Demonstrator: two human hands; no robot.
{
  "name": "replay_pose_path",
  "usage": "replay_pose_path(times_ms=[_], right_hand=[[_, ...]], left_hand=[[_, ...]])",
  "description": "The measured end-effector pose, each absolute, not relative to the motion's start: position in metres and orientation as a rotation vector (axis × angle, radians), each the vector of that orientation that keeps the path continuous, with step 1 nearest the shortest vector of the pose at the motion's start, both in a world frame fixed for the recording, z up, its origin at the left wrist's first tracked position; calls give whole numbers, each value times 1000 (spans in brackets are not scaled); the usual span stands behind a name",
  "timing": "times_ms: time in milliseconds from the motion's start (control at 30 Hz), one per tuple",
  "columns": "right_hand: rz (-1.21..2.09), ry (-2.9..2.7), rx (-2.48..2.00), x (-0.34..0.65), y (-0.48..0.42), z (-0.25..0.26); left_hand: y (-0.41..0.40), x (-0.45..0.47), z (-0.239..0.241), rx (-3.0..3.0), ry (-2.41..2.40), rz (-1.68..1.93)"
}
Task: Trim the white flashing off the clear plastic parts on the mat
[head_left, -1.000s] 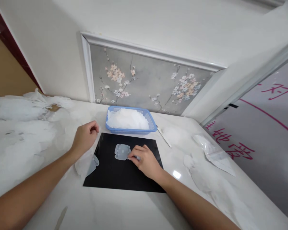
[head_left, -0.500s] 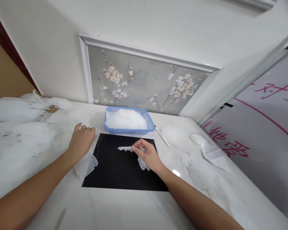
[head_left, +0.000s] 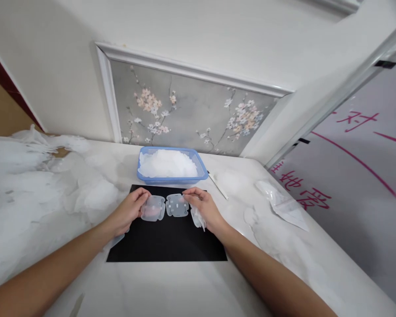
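A translucent plastic clamshell piece (head_left: 166, 206) is held open above the black mat (head_left: 166, 240), its two halves side by side. My left hand (head_left: 127, 212) pinches the left half. My right hand (head_left: 204, 209) pinches the right half, with a bit of clear film tucked under its palm. Just behind stands a blue basket (head_left: 170, 177) heaped with white translucent pieces. Another clear piece pokes out from under my left wrist at the mat's left edge.
Heaps of thin white film (head_left: 29, 185) cover the table's left side. A white stick (head_left: 218, 186) lies right of the basket, with clear bags (head_left: 280, 204) further right. A flowered wall panel (head_left: 191, 114) stands behind, and a board with red writing (head_left: 350, 176) at right.
My right hand lifted the clear piece off the mat. My left hand came over from the table's left and took its other half, which now lies spread open between both hands.
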State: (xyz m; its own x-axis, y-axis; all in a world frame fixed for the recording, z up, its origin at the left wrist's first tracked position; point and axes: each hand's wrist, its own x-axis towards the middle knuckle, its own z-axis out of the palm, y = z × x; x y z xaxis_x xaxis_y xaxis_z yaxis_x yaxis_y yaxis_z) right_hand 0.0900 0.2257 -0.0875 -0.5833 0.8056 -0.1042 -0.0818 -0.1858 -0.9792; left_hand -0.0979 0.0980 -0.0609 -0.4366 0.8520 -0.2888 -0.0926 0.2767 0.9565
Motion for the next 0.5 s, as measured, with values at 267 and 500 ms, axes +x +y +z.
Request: replay_pose_path(times_ms=[267, 500], right_hand=[[1908, -1405, -850, 93, 234, -90], [1840, -1477, -845, 94, 234, -92]], left_hand=[[101, -109, -60, 468, 1339, 1409], [102, -111, -62, 498, 1263, 1301]])
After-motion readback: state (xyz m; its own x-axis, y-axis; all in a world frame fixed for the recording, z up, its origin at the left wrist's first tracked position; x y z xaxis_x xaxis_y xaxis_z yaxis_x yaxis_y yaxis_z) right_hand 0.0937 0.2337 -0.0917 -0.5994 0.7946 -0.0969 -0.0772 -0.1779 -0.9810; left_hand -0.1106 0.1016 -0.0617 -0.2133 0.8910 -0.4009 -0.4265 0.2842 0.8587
